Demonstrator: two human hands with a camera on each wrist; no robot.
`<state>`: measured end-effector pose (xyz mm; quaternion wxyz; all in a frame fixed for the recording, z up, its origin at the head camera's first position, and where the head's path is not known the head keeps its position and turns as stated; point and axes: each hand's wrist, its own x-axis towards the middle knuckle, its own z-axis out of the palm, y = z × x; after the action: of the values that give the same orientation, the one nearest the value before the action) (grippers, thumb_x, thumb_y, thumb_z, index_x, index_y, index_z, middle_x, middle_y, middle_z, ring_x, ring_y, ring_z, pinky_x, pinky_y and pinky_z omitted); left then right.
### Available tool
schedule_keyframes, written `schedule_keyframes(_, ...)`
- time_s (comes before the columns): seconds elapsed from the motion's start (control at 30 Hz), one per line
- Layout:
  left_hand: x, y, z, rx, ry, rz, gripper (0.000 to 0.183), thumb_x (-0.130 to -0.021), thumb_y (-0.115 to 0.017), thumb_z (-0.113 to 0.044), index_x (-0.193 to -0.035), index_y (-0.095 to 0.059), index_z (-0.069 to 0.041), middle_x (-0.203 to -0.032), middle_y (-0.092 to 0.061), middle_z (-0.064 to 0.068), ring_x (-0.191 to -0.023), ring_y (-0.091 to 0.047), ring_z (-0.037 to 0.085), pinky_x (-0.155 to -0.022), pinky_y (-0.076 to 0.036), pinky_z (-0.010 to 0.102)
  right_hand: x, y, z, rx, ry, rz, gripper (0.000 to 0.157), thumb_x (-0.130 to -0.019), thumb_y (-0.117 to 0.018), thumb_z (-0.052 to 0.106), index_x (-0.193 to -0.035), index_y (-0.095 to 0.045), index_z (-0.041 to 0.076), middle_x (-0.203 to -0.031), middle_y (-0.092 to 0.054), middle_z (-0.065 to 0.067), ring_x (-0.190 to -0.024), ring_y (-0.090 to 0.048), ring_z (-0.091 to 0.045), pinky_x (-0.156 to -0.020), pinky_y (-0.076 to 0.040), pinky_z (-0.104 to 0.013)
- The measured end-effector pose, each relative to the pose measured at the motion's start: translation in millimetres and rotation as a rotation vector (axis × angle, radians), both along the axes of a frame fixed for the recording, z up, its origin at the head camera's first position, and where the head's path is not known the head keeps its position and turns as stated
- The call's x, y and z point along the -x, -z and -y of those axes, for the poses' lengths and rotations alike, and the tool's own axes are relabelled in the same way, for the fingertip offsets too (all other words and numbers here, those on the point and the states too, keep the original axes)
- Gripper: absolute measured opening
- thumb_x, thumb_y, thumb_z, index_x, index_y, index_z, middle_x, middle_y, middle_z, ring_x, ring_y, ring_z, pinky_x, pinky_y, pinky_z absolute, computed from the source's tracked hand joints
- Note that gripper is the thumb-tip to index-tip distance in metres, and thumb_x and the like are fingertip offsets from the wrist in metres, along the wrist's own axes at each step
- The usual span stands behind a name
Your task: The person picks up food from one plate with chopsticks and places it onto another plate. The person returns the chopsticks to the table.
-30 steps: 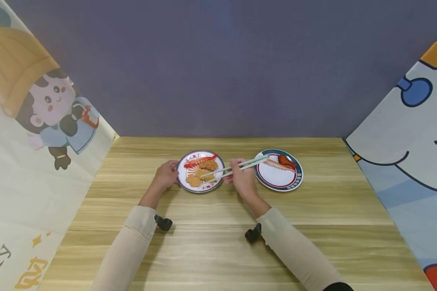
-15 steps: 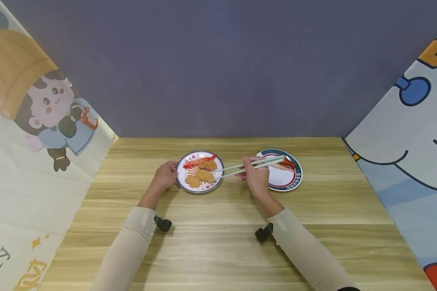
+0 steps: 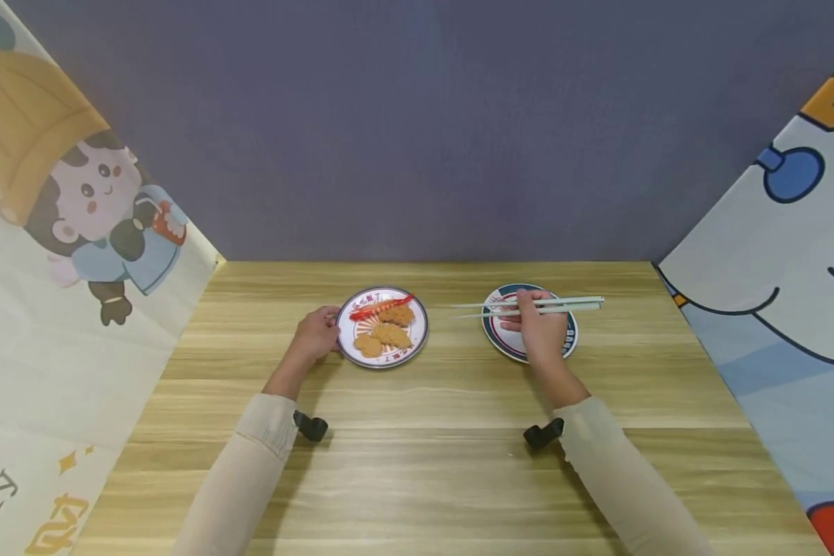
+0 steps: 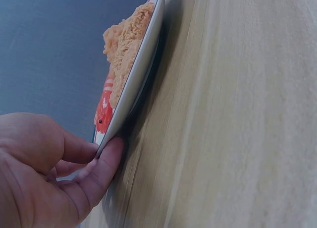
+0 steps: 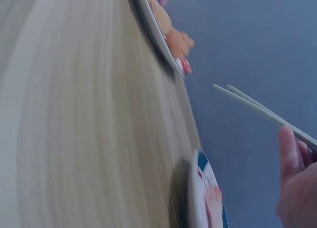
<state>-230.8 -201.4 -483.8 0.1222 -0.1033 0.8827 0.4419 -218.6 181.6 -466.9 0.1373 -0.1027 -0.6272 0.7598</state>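
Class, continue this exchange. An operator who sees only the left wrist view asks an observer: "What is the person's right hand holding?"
Observer: The right hand holds two slender, pale chopsticks.
Operator: Is any food between their tips?
Observer: No, the right wrist view shows nothing between them.
Operator: What does that hand overlap in the head view?
Observer: A round white plate with a dark teal rim, partly hidden by the hand.

Counter (image 3: 417,494): wood grain, pale yellow-brown bands. Back wall (image 3: 417,131): uniform grey-blue. Left wall (image 3: 42,371): off-white, printed with a cartoon figure (image 3: 104,189) in an orange hat (image 3: 35,116). Right wall (image 3: 737,255): large black-outlined cartoon shapes (image 3: 794,176), white and blue. Shadows soft.
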Motion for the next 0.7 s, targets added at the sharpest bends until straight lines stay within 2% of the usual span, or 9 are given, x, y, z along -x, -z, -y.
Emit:
schedule_keyframes(0.17, 0.5, -0.9, -0.2, -0.006, -0.005, 0.012, 0.049, -0.1, -0.049, -0.003, -0.149, -0.047, -0.003, -0.123, -0.06, 0.022, -0.088, -0.068, 0.023, -0.068, -0.061, 0.025, 0.5, -1.6, -24.4, -0.021, 0.069, 0.012, 0.016, -0.102, -0.061, 0.022, -0.095, -0.059, 0.007, -0.078, -0.07, -0.003, -0.054, -0.072, -0.012, -0.053, -0.061, -0.029)
schedule_keyframes(0.3, 0.5, -0.6, -0.4, 0.003, -0.007, 0.014, 0.048, -0.1, -0.049, -0.004, -0.149, -0.047, -0.004, -0.122, -0.06, 0.02, -0.088, -0.067, 0.022, -0.067, -0.061, 0.024, -1.7, -1.8, -39.2, -0.052, 0.092, 0.036, 0.018, -0.102, -0.061, 0.024, -0.097, -0.059, 0.007, -0.082, -0.067, -0.003, -0.056, -0.072, -0.012, -0.053, -0.061, -0.028)
schedule_keyframes(0.47, -0.1, -0.3, -0.1, -0.008, -0.006, 0.004, 0.048, -0.1, -0.048, -0.003, -0.149, -0.047, -0.003, -0.121, -0.06, 0.021, -0.086, -0.067, 0.022, -0.067, -0.061, 0.024, -1.8, 0.1, -55.4, -0.051, 0.126, 0.06, 0.018, -0.102, -0.062, 0.026, -0.095, -0.059, 0.009, -0.079, -0.067, -0.003, -0.054, -0.072, -0.012, -0.05, -0.06, -0.028)
schedule_keyframes(0.7, -2.4, -1.7, -0.7, -0.007, 0.009, -0.026, 0.047, -0.099, -0.05, -0.001, -0.147, -0.049, 0.0, -0.125, -0.064, 0.025, -0.088, -0.071, 0.023, -0.068, -0.062, 0.025, 0.1, 1.9, -76.8, -0.086, 0.172, 0.015, 0.015, -0.102, -0.06, 0.02, -0.091, -0.061, 0.009, -0.074, -0.067, -0.001, -0.051, -0.071, -0.013, -0.047, -0.059, -0.027)
